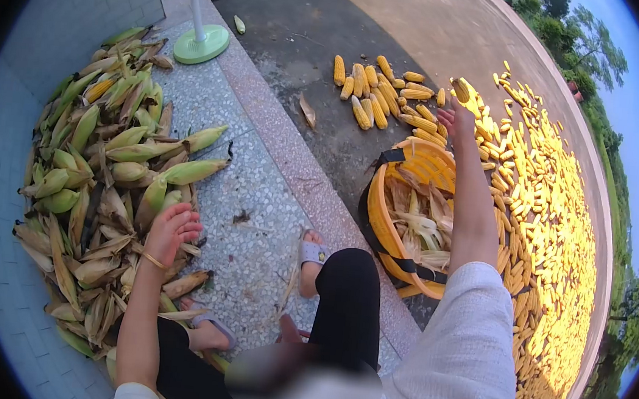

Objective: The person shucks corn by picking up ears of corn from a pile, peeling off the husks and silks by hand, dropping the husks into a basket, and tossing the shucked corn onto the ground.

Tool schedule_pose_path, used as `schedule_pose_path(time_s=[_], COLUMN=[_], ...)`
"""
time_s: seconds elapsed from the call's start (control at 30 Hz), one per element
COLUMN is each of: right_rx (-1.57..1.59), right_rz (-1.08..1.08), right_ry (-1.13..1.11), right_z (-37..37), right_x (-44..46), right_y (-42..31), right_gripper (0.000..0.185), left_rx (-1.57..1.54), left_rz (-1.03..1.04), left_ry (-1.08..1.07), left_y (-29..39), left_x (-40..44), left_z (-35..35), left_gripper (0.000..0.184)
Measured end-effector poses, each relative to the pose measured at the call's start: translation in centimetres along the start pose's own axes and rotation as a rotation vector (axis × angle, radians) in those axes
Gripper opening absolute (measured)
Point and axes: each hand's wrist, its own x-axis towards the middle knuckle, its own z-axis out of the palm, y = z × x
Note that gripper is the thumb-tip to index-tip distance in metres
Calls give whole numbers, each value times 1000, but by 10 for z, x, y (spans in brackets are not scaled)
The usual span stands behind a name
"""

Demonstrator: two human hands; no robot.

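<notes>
My left hand [172, 234] is held over the right side of a heap of unhusked corn [130, 152], fingers apart and nothing in them. At the end of my outstretched right arm, my right hand [457, 122] is open above the far rim of an orange basket [382, 220]. Just beyond its fingertips is a dark-tipped cob [460, 89]; whether it is in the air or on the ground is unclear. Loose husks [424, 220] lie inside the basket. Past the basket, husked yellow cobs [371, 90] lie on the dark ground.
A wide spread of yellow corn [546, 212] covers the ground at the right. A stand with a green round base [201, 45] is on the speckled ledge [250, 171]. At the left rises a tiled wall [54, 17]. My feet are on the ledge between heap and basket.
</notes>
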Motion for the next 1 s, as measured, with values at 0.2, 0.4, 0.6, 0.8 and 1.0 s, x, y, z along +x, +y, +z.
schedule_pose_path(time_s=[0.2,0.4,0.6,0.8,1.0], right_rx=[-540,-837,-1041,-1117,-797], right_rz=[205,112,-197,-172,-538], right_ry=[-670,-1102,-1391,-1480,-1389], right_z=[115,232,352,413,458], right_x=[-127,-232,-339,-427,-513], right_y=[73,150,203,279,381], right_gripper=[30,21,25,27,17], left_rx=[16,-11,-202,-582,-667], left_rz=[77,128,382,658,694], left_ry=[-8,102,445,840,922], left_y=[12,19,34,31,27], left_x=[-14,-40,-78,-128,-143], left_z=[-1,-35,-100,-193,-207], left_gripper=[31,30,22,16,18])
